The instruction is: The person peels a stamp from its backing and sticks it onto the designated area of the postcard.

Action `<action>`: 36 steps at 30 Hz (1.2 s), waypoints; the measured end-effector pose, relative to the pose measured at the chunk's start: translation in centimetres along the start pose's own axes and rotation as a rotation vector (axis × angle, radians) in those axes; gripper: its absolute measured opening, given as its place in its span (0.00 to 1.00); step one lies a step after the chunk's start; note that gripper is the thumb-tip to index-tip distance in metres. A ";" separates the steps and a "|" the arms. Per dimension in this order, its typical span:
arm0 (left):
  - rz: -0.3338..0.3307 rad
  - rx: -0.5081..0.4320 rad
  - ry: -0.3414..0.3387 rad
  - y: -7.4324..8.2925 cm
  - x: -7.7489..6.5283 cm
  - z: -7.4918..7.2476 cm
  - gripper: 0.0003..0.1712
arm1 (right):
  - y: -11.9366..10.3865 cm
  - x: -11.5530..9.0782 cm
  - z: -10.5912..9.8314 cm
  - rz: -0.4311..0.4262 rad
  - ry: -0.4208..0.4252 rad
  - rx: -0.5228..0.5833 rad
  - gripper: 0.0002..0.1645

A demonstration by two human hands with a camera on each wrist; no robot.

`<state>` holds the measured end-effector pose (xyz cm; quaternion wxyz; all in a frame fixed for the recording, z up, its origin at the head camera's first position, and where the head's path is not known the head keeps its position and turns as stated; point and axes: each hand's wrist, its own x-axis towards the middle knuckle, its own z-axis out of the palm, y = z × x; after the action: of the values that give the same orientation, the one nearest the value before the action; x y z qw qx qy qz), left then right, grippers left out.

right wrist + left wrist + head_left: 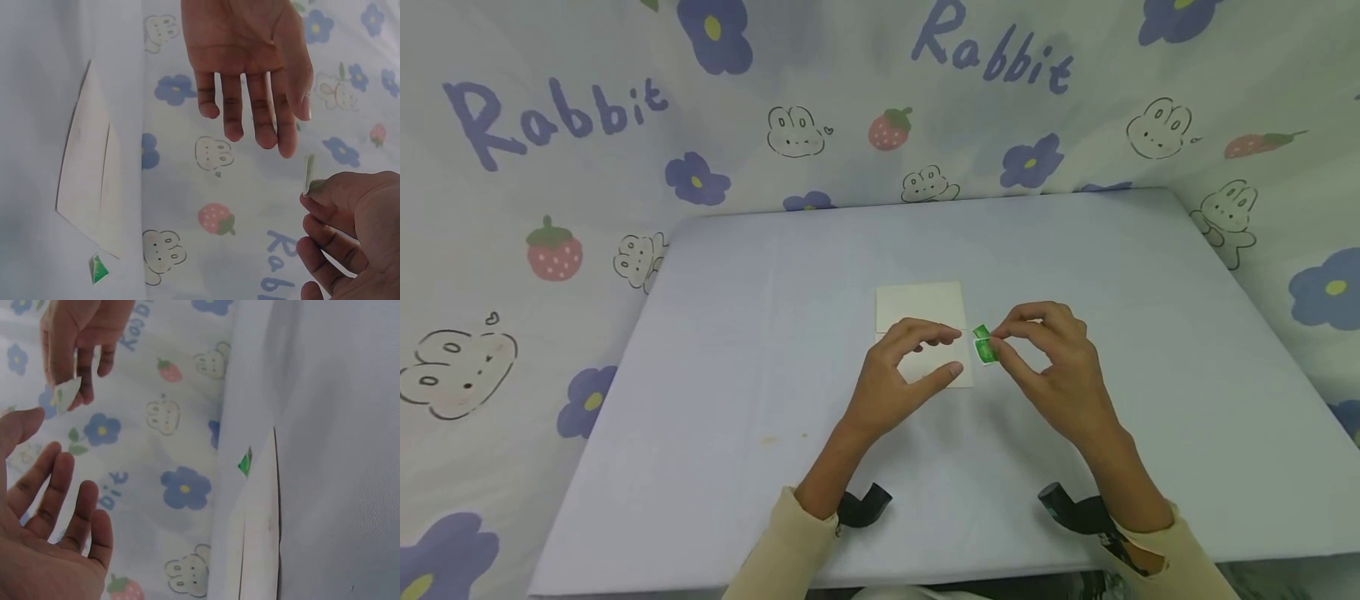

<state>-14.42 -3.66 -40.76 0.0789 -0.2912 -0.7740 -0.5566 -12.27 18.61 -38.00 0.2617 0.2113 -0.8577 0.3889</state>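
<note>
My right hand [1060, 367] pinches a small green stamp-like piece of paper with a white border [985, 352] between thumb and fingertips, above the table. In the left wrist view the pale back of this piece [69, 395] shows. A second small green piece [97, 269] lies on the table by the corner of a cream sheet with a crease across it [919, 307]. Over that sheet, my left hand [898, 367] hovers with thumb and fingers apart, holding nothing. Its fingers point toward the green piece in the right hand and cover part of the sheet.
A white cloth covers the table [700, 358]. Behind and beside it hangs a printed curtain [850, 75] with rabbits, flowers and strawberries. Small yellowish marks [767, 440] show on the cloth left of the left forearm. Each wrist wears a black camera [865, 506].
</note>
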 end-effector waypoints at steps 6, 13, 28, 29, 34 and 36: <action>-0.013 -0.013 -0.002 0.2 -0.2 0.3 0.20 | -0.4 -0.1 -0.1 -0.009 0.005 0.001 0.13; -0.020 -0.018 0.001 0.3 -0.6 0.6 0.19 | -0.6 -0.2 0.1 -0.035 0.013 -0.007 0.14; -0.012 -0.033 0.007 0.8 -0.7 0.5 0.19 | -1.4 -0.1 0.1 -0.151 0.045 -0.019 0.10; -0.014 -0.033 0.007 0.8 -0.7 0.5 0.18 | -1.5 -0.2 0.0 -0.153 0.047 -0.015 0.10; -0.011 -0.040 0.012 1.2 -0.7 0.5 0.17 | -1.9 -0.1 0.1 -0.171 0.077 0.002 0.12; -0.013 -0.042 0.014 1.4 -0.7 0.5 0.17 | -2.0 -0.1 0.2 -0.179 0.080 -0.004 0.14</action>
<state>-13.00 -3.19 -40.16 0.0745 -0.2841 -0.7633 -0.5754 -11.12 17.26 -37.00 0.3300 0.2706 -0.8250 0.3704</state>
